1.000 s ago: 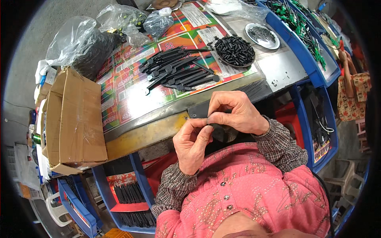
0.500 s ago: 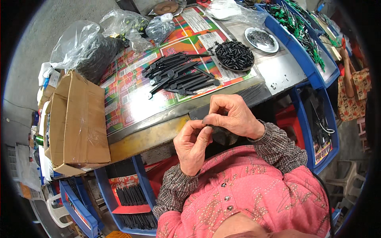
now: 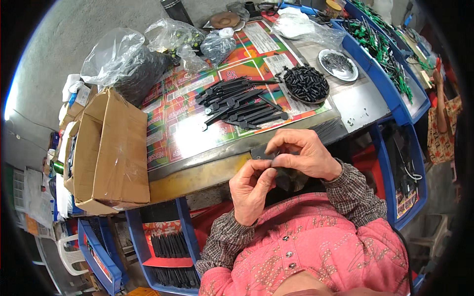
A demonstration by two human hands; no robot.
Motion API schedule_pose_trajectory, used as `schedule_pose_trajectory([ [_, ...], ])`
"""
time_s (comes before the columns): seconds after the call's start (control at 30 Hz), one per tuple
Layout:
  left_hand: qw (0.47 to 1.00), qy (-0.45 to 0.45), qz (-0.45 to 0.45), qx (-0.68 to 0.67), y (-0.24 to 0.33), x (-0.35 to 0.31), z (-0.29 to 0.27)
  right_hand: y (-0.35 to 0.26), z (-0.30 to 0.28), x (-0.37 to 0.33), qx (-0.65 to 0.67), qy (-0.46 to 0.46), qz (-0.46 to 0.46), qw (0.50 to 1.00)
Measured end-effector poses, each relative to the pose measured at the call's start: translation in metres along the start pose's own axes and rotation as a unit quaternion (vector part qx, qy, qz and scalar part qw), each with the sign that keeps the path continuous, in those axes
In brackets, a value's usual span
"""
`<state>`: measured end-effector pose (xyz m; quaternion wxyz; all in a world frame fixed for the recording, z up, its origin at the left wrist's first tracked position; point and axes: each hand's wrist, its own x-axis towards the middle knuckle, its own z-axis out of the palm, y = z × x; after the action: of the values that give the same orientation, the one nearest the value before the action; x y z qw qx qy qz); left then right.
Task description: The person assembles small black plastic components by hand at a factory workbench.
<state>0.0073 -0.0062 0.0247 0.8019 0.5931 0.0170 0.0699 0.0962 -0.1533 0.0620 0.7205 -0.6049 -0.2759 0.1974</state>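
Note:
My left hand (image 3: 251, 191) and my right hand (image 3: 307, 157) meet at the table's near edge, thumbs and fingertips pinched closely together. Whatever lies between the fingertips is too small and too covered to name. Beyond them, a pile of long flat black plastic pieces (image 3: 239, 104) with rounded ends lies on a colourful printed sheet (image 3: 190, 144). To its right stands a round dish heaped with short black tube-like pieces (image 3: 305, 84). A white plate (image 3: 349, 74) farther right holds small thin dark metal-looking bits.
An open cardboard box (image 3: 121, 153) stands at the left. Filled clear plastic bags (image 3: 121, 69) sit behind it. Blue trays (image 3: 368, 64) with green and black parts line the right side. Below the table at left, a blue tray (image 3: 185, 217) holds rows of black pieces.
The whole view has shifted, so table and hands appear farther right and slightly lower. Both hands stay pinched together in nearly the same pose.

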Motion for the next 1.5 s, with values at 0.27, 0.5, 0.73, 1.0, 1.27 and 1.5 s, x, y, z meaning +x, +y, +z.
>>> schedule_pose_trajectory([
  [0.27,1.000,-0.003,0.012,-0.001,-0.002,0.001,0.001,0.007,-0.009,0.001,-0.232,-0.017,-0.079,0.969],
  [0.5,1.000,-0.003,0.011,0.008,-0.001,0.001,0.001,0.012,-0.011,0.003,-0.125,-0.026,-0.082,0.988],
  [0.73,1.000,-0.004,0.011,0.005,0.000,0.002,0.000,0.014,-0.006,0.000,-0.055,-0.002,-0.049,0.997],
  [1.0,0.999,0.026,0.036,0.008,-0.003,0.001,0.003,0.016,0.003,-0.003,-0.063,0.018,-0.063,0.996],
  [1.27,0.999,0.004,0.007,-0.051,-0.003,0.003,0.003,0.017,-0.005,-0.002,-0.013,0.001,-0.046,0.999],
  [1.5,0.999,0.030,0.042,-0.017,-0.007,0.004,0.001,0.018,0.008,-0.003,-0.061,0.066,-0.054,0.994],
])
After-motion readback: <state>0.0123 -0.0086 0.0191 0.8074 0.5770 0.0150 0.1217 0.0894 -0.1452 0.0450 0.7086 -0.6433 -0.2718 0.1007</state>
